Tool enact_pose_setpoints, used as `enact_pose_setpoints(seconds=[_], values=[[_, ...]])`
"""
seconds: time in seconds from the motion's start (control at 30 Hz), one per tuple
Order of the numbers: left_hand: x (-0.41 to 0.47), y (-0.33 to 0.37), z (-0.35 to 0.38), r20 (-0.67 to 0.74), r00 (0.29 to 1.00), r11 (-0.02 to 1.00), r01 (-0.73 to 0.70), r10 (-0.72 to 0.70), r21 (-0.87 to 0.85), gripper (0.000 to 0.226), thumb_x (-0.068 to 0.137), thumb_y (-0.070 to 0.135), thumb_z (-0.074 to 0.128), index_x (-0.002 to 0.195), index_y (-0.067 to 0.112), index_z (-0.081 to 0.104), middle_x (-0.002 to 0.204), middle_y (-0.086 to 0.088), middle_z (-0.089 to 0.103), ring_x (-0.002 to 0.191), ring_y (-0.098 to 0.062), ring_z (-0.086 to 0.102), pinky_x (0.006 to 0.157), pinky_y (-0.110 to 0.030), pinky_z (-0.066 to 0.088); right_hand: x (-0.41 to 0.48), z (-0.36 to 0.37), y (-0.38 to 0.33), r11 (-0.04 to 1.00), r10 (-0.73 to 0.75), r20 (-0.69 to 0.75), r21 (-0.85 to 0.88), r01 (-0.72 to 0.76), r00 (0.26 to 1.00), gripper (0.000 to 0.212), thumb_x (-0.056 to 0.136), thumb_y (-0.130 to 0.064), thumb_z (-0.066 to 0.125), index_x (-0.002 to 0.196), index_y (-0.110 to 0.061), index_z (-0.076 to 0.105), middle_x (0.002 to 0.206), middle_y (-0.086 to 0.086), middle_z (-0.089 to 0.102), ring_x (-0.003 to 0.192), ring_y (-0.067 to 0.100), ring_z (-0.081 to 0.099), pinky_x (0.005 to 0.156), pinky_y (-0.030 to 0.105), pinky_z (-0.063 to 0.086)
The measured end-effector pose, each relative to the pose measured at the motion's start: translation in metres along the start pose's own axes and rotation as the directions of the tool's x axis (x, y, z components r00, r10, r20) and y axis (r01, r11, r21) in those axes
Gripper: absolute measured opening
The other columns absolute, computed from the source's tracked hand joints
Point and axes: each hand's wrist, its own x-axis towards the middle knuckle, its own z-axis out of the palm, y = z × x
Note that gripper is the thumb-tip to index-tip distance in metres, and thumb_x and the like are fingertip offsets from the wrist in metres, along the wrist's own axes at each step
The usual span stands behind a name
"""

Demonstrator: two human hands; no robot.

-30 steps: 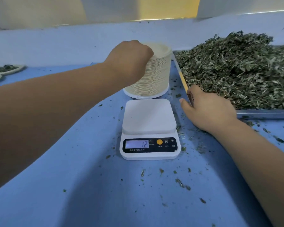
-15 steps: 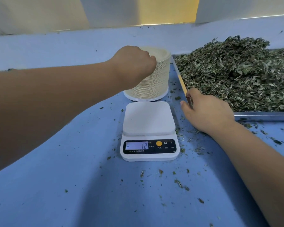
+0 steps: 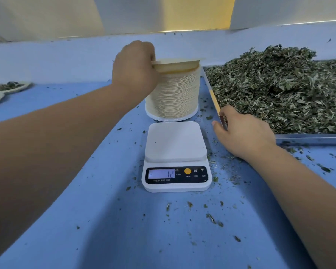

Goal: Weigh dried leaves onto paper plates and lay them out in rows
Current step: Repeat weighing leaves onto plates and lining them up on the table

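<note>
A tall stack of cream paper plates [image 3: 174, 96] stands behind a white digital scale [image 3: 175, 140] whose display reads -12. My left hand [image 3: 135, 65] pinches the top paper plate [image 3: 177, 65] by its left rim and holds it just above the stack. The scale's platform carries nothing. A big heap of dried green leaves [image 3: 283, 88] fills a metal tray [image 3: 306, 138] on the right. My right hand [image 3: 244, 133] rests at the tray's near left corner, fingers curled over its rim.
Plates with leaf portions [image 3: 10, 87] lie at the far left edge. Loose leaf crumbs are scattered over the blue table cover [image 3: 105, 220] around and in front of the scale. A pale wall rises behind the table.
My left hand has lifted the top plate off the stack by its left rim. The right hand has stayed at the tray corner. The scale reading is unchanged.
</note>
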Motion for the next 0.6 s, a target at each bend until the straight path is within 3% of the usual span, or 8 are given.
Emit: enact_pose_setpoints(seconds=[0.1, 0.2, 0.33, 0.43, 0.5, 0.57, 0.6], values=[[-0.014, -0.003, 0.007, -0.050, 0.995, 0.969, 0.076, -0.090, -0.234, 0.026, 0.076, -0.003, 0.044, 0.083, 0.012, 0.064, 0.101, -0.006, 0.063, 0.097, -0.024, 0.059, 0.074, -0.032, 0.044, -0.001, -0.001, -0.001, 1.000, 0.004, -0.008, 0.013, -0.004, 1.000, 0.038, 0.100, -0.054, 0.039, 0.122, -0.024, 0.045, 0.065, -0.001, 0.054, 0.053, 0.024, 0.049, 0.052, 0.030, 0.035], [-0.032, -0.007, 0.012, -0.125, 0.986, 0.901, 0.050, -0.115, -0.430, 0.030, 0.080, -0.005, 0.048, 0.088, 0.008, 0.073, 0.107, -0.002, 0.063, 0.105, -0.017, 0.060, 0.090, -0.036, 0.051, -0.004, -0.003, -0.004, 0.996, -0.036, -0.106, 0.082, 0.045, 0.994, 0.036, 0.100, -0.045, 0.044, 0.125, -0.020, 0.049, 0.066, 0.000, 0.059, 0.051, 0.024, 0.048, 0.061, 0.032, 0.034], [-0.056, -0.015, 0.015, -0.147, 0.972, 0.824, 0.071, -0.184, -0.561, 0.035, 0.085, -0.005, 0.055, 0.088, 0.022, 0.076, 0.105, 0.010, 0.054, 0.100, -0.004, 0.058, 0.081, -0.014, 0.048, -0.006, -0.007, -0.007, 0.946, -0.036, -0.244, 0.303, 0.111, 0.969, 0.044, 0.099, -0.032, 0.054, 0.138, -0.015, 0.043, 0.108, 0.003, 0.073, 0.065, 0.031, 0.062, 0.080, 0.042, 0.048], [-0.079, -0.022, 0.014, -0.159, 0.970, 0.779, 0.045, -0.184, -0.625, 0.034, 0.086, -0.006, 0.060, 0.091, 0.024, 0.076, 0.104, 0.009, 0.057, 0.098, -0.014, 0.063, 0.080, -0.018, 0.049, -0.009, -0.006, -0.012, 0.902, -0.027, -0.292, 0.405, 0.149, 0.956, 0.061, 0.097, -0.028, 0.059, 0.149, -0.018, 0.030, 0.124, -0.003, 0.069, 0.088, 0.032, 0.068, 0.092, 0.047, 0.050], [-0.096, -0.025, 0.013, -0.168, 0.976, 0.755, -0.004, -0.141, -0.656, 0.030, 0.084, -0.003, 0.065, 0.096, 0.022, 0.077, 0.103, 0.006, 0.059, 0.096, -0.016, 0.063, 0.078, -0.024, 0.050, -0.009, -0.005, -0.015, 0.867, -0.016, -0.302, 0.471, 0.164, 0.953, 0.065, 0.096, -0.027, 0.063, 0.151, -0.019, 0.029, 0.125, -0.007, 0.068, 0.101, 0.021, 0.067, 0.091, 0.032, 0.048], [-0.112, -0.028, 0.013, -0.164, 0.981, 0.743, -0.037, -0.100, -0.669, 0.030, 0.082, -0.001, 0.067, 0.099, 0.021, 0.077, 0.103, 0.005, 0.061, 0.097, -0.008, 0.061, 0.077, -0.019, 0.046, -0.011, -0.006, -0.020, 0.805, -0.020, -0.307, 0.559, 0.198, 0.951, 0.067, 0.093, -0.026, 0.068, 0.151, -0.018, 0.034, 0.124, -0.014, 0.065, 0.106, -0.001, 0.060, 0.088, 0.008, 0.041], [-0.118, -0.030, 0.015, -0.150, 0.984, 0.739, -0.033, -0.093, -0.673, 0.031, 0.082, -0.001, 0.069, 0.099, 0.023, 0.077, 0.103, 0.007, 0.061, 0.097, -0.004, 0.060, 0.077, -0.017, 0.046, -0.012, -0.006, -0.023, 0.781, -0.034, -0.315, 0.584, 0.222, 0.949, 0.066, 0.092, -0.025, 0.070, 0.149, -0.019, 0.039, 0.123, -0.016, 0.063, 0.108, -0.005, 0.058, 0.089, 0.002, 0.038]])
